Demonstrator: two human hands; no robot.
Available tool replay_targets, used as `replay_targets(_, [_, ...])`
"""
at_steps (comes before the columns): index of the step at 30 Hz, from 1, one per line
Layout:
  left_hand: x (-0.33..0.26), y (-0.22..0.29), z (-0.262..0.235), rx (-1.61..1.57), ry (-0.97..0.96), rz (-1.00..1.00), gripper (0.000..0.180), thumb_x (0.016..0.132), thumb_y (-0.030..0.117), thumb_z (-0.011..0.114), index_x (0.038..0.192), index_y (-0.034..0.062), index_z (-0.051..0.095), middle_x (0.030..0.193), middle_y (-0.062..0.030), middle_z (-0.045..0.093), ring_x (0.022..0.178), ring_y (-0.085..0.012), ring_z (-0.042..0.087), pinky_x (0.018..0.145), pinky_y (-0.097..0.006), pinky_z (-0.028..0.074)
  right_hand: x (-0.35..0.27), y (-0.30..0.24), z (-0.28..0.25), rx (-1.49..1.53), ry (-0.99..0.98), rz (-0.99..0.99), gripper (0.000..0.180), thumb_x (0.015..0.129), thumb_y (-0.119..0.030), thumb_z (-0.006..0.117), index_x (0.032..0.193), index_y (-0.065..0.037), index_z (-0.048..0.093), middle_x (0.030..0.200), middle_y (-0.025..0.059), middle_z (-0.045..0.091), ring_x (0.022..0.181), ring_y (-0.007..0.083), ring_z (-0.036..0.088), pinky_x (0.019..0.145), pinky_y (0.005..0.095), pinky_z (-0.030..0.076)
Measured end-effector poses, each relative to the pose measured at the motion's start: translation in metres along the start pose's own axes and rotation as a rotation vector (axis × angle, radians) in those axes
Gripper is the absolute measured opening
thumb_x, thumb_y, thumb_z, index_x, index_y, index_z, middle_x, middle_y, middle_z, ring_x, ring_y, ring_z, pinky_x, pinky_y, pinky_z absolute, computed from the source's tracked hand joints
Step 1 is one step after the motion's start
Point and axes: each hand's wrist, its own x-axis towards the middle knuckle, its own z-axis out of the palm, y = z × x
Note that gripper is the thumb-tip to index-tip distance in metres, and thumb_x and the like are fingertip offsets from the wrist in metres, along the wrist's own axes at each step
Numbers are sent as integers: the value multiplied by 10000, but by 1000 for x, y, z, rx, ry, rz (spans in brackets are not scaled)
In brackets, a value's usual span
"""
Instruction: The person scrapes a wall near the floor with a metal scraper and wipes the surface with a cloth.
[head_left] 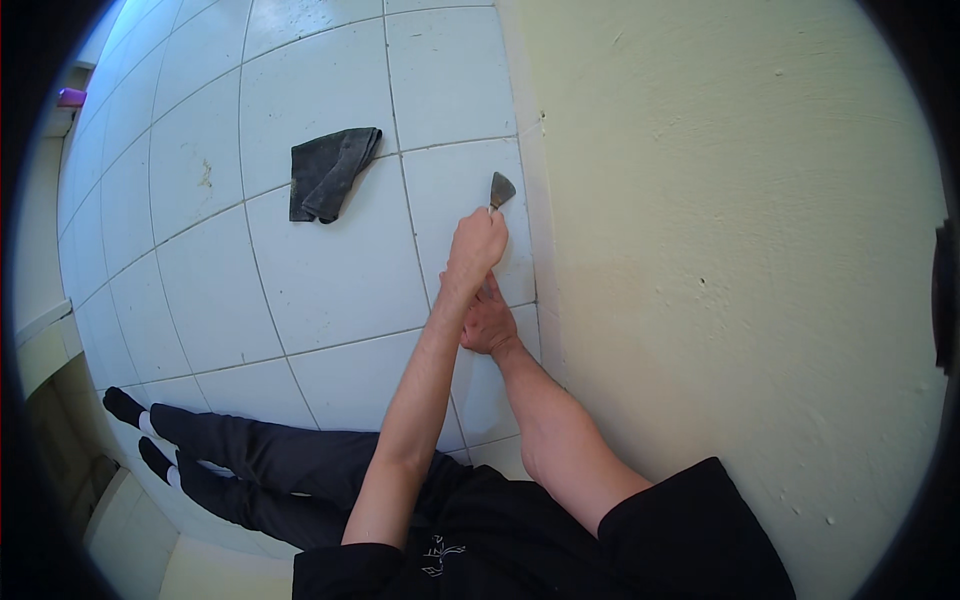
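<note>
My left hand (478, 243) is closed around the handle of a small metal scraper (501, 189), its blade pointing away from me over the white floor tiles (330, 280) close to the base of the cream wall (720, 250). My right hand (489, 322) rests flat on the tile behind the left wrist, fingers spread, holding nothing. A folded dark grey cloth (328, 174) lies on the tiles to the left of the scraper, apart from both hands.
The cream wall fills the right half of the view. My legs in dark trousers and black socks (135, 425) stretch out to the lower left. A lower ledge (45, 340) borders the tiles at the far left.
</note>
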Motion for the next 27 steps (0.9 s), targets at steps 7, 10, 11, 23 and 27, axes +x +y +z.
replay_targets(7, [-11,-38,16,-65,71,6,389,981,305,472,1002,-47,635,939,-316,667,928,-492,647,807,-532,507,-4,-2,8,111,28,9,582,876,-350,598,1403,-110,540,1426,121,545,1418,316,406,1235,572,171])
replay_targets(10, [-8,-49,15,-13,121,14,383,990,308,463,1039,-47,597,967,-335,653,956,-522,622,825,-557,503,7,-16,-8,202,87,-8,669,887,-338,585,1500,-107,447,1478,145,510,1436,343,381,1228,561,190])
replay_targets(11, [-11,-41,19,-1,93,11,377,989,306,460,1041,-48,580,960,-341,650,959,-525,618,828,-562,500,6,-14,-16,187,109,-19,683,889,-329,583,1514,-103,425,1499,154,484,1444,349,365,1227,557,188])
replay_targets(23, [-29,-15,38,-482,-292,-125,354,1005,297,494,1088,-43,545,676,-153,674,524,-213,651,441,-340,518,2,-1,-7,-128,-59,-44,714,956,-386,474,1569,-80,274,1652,123,246,1531,278,226,1248,489,161])
replay_targets(27, [-32,-13,42,-390,-280,-101,381,1002,327,475,1090,-33,563,653,-144,664,505,-210,627,466,-357,489,3,4,-3,-60,-70,-36,730,946,-361,517,1570,-76,265,1657,117,234,1532,268,224,1253,454,162])
